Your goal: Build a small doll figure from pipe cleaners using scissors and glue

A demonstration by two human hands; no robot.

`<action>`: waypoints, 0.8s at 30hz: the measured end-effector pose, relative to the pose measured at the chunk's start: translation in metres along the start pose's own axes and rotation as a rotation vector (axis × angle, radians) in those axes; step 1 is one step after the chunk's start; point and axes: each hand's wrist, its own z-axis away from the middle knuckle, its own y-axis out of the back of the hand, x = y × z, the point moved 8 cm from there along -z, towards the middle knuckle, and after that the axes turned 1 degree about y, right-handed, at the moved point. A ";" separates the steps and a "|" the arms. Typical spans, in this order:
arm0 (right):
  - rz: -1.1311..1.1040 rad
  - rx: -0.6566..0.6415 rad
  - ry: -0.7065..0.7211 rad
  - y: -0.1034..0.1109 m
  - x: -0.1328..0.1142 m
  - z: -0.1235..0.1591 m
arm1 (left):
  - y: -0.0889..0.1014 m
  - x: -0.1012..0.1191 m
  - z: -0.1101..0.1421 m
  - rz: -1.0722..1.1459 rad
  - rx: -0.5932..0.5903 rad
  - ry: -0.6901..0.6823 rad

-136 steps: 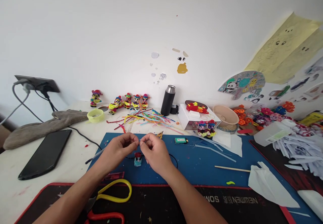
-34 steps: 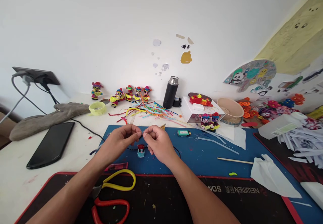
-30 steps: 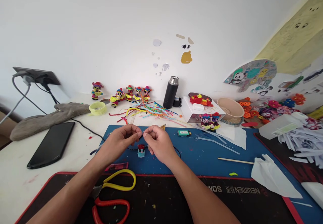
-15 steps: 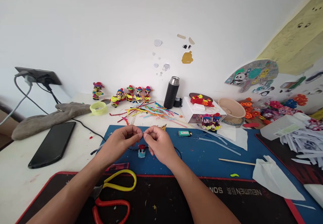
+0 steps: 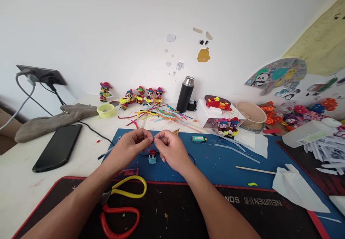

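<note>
A small figure (image 5: 152, 158) sits on the blue mat (image 5: 215, 163) at mid-frame. Above it, the left hand (image 5: 132, 143) and right hand (image 5: 173, 149) meet tip to tip, each pinched closed, thumb to forefinger. Whatever lies between the fingertips is too small to make out. The figure is just below the pinch, beside the right hand's curled fingers. Lower left, the left forearm hides part of the scissors (image 5: 121, 210).

A head-worn camera looks forward and down over table (image 5: 18, 174) and wall (image 5: 121, 34).

White table (image 5: 18, 185); black phone (image 5: 57, 147), blue mat (image 5: 215, 165)
</note>
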 end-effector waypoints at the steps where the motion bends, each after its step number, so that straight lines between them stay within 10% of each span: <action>1: 0.001 -0.004 -0.001 0.000 0.000 0.000 | 0.000 0.001 0.000 -0.007 -0.004 -0.001; 24: 0.016 -0.023 -0.011 -0.001 0.001 0.000 | 0.000 0.005 0.000 -0.019 -0.008 -0.004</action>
